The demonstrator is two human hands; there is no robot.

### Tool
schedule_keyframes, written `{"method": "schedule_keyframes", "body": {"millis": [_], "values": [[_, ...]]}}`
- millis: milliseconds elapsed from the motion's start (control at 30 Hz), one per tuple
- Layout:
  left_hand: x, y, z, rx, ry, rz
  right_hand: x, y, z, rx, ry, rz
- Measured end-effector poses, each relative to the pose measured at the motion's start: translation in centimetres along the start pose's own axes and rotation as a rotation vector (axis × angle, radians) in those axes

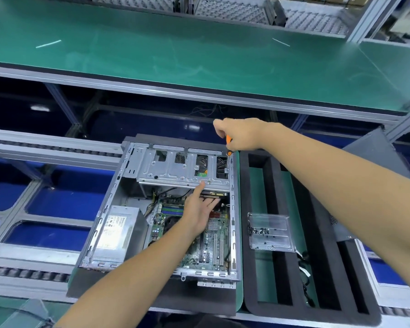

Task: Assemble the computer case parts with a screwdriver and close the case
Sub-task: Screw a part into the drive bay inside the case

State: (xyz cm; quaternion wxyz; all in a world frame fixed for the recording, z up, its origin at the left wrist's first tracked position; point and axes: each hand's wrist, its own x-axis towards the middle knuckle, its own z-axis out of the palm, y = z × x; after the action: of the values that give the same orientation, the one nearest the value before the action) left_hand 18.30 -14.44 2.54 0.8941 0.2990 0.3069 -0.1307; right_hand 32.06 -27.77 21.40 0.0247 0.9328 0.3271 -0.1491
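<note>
An open computer case point(130, 159) lies on its side at the centre, showing the motherboard point(211, 242), the power supply point(115, 230) and a metal drive cage point(175, 171) across its far end. My right hand point(240, 133) grips an orange-handled screwdriver point(228, 144) upright over the cage's far right corner, its tip down on the cage. My left hand point(199, 209) reaches over the motherboard with fingers straight, and the index fingertip touches the cage's front edge.
A clear plastic tray point(269, 230) with several small screws sits on a black foam tray point(294, 256) to the right of the case. A dark grey panel point(374, 155) stands at the far right. A green shelf point(199, 58) spans above, and roller conveyor rails point(45, 147) run on the left.
</note>
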Motion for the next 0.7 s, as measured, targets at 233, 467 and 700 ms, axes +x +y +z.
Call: {"method": "schedule_keyframes", "body": {"millis": [233,467,700], "values": [[0.5,-0.3,0.3,0.044,0.085,0.134,0.6,-1.0,0.1,0.009,0.038,-0.026],[0.9,-0.4,-0.1,0.051,0.072,0.136,0.7,-0.5,0.1,0.077,0.015,0.106],[1.7,-0.6,-0.5,0.082,0.064,0.157,0.2,-0.8,0.4,0.077,0.091,0.012]]}}
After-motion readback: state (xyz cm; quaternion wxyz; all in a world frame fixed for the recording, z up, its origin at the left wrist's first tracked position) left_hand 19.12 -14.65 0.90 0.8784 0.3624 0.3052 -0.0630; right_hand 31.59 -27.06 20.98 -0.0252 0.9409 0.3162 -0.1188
